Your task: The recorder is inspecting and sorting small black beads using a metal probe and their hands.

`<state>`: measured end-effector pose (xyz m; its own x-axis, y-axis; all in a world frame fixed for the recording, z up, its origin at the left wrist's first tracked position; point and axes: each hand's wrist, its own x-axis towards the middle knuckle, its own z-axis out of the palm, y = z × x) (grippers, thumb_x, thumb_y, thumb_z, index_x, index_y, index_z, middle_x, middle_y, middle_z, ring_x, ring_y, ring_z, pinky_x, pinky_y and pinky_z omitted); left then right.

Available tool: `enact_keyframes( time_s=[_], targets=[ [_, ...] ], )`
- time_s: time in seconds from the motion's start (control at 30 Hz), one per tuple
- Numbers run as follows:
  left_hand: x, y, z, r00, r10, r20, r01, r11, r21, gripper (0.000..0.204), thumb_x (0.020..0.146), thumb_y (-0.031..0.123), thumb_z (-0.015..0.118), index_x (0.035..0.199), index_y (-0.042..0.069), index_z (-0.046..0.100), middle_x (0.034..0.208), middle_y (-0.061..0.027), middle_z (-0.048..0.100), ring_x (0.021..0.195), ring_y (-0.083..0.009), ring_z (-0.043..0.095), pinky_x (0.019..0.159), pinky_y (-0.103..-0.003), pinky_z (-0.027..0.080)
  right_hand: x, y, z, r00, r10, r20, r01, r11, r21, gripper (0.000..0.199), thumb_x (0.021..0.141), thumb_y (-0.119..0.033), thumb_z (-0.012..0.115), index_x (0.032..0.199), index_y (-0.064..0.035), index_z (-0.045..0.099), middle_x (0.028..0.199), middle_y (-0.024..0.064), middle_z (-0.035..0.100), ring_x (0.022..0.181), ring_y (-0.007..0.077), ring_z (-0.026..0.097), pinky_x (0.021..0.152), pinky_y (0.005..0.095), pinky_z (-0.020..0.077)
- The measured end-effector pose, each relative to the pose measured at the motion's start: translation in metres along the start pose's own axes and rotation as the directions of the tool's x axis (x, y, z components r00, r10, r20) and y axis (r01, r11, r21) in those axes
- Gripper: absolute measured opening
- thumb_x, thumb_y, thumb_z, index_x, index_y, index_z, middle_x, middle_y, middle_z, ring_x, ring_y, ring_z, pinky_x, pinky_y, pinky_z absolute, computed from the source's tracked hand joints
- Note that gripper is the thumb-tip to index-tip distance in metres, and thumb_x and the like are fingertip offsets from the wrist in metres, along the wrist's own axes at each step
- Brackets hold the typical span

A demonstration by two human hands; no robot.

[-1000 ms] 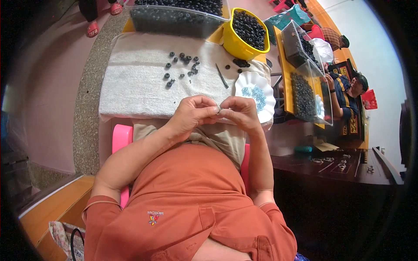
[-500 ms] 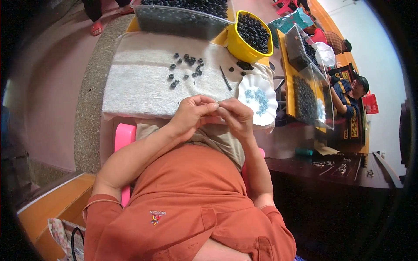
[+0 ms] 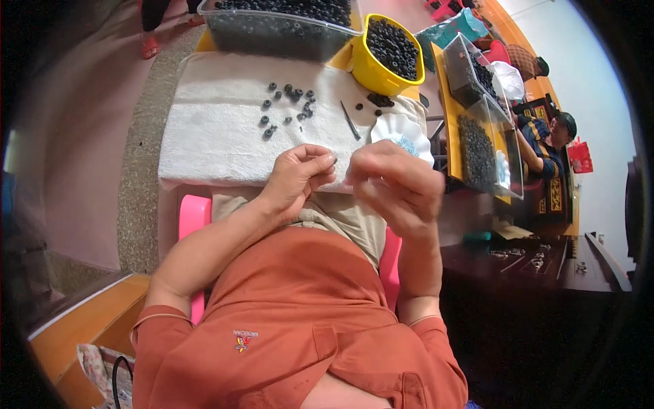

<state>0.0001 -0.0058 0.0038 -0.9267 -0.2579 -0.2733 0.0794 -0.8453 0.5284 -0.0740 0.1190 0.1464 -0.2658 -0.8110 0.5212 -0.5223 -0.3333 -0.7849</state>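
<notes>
On the white cloth (image 3: 204, 119), the plate (image 3: 388, 123) sits at twelve o'clock of the right hand (image 3: 398, 180), its grip too blurred to judge. The left hand (image 3: 300, 174) pinches thumb and finger together; black pieces (image 3: 298, 93) lie at its twelve. Probably fingertip work; next needs precise pinching.

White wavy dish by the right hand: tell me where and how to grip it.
Probably pinch the white dish by its right rim, coming from the right: that edge shows there, while the right hand hides the near part in this view. The thin, wavy rim suits thumb above, fingers below. Keep it level, since small blue bits lie inside.
</notes>
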Motion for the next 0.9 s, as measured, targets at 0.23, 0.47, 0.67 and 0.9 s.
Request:
enact_keyframes(
  time_s=[0.23, 0.47, 0.67, 0.9],
  targets=[
    [-0.003, 0.006, 0.004, 0.999, -0.009, -0.035, 0.01, 0.999, 0.041, 0.012, 0.09, 0.007, 0.067, 0.1, 0.003, 0.062, 0.089, -0.0036, 0.065, 0.077, -0.0108, 0.063, 0.074, -0.024, 0.056, 0.015, -0.063, 0.038, 0.957, -0.288, 0.024, 0.233, 0.819, 0.525, 0.013, 0.09, -0.009, 0.061, 0.09, 0.0041, 0.06, 0.077, 0.0169, 0.064, 0.059, 0.0261, 0.06, 0.054, 0.0332, 0.0534],
    [-0.001, 0.007, 0.001, 1.0, 0.002, -0.012, -0.002, 0.999, 0.053, 0.014, 0.09, 0.009, 0.068, 0.101, 0.003, 0.062, 0.089, -0.0034, 0.065, 0.077, -0.0102, 0.063, 0.074, -0.024, 0.056, -0.007, -0.071, -0.003, 0.977, -0.212, -0.021, 0.207, 0.924, 0.321, 0.007, 0.088, -0.004, 0.061, 0.088, 0.0031, 0.062, 0.079, 0.0151, 0.065, 0.063, 0.023, 0.061, 0.057, 0.0312, 0.0523],
    [0.001, 0.007, 0.002, 1.0, -0.006, -0.006, 0.007, 0.998, 0.062, 0.011, 0.091, 0.008, 0.067, 0.1, 0.005, 0.063, 0.087, -0.0028, 0.065, 0.078, -0.0107, 0.064, 0.075, -0.026, 0.057, -0.006, -0.061, -0.027, 0.979, -0.191, -0.071, 0.198, 0.974, 0.111, 0.004, 0.087, 0.0, 0.06, 0.085, 0.0023, 0.063, 0.082, 0.0135, 0.066, 0.067, 0.0203, 0.062, 0.06, 0.0295, 0.0514],
    [0.0, 0.006, 0.003, 1.0, 0.014, -0.008, -0.014, 1.0, 0.018, 0.012, 0.089, 0.006, 0.068, 0.098, 0.003, 0.062, 0.088, -0.0036, 0.065, 0.075, -0.011, 0.062, 0.071, -0.025, 0.056, 0.028, -0.03, 0.028, 0.968, -0.233, -0.092, 0.224, 0.97, -0.094, 0.006, 0.086, 0.004, 0.059, 0.083, 0.0013, 0.064, 0.084, 0.0116, 0.067, 0.072, 0.0172, 0.062, 0.063, 0.0275, 0.0503]
  ],
)
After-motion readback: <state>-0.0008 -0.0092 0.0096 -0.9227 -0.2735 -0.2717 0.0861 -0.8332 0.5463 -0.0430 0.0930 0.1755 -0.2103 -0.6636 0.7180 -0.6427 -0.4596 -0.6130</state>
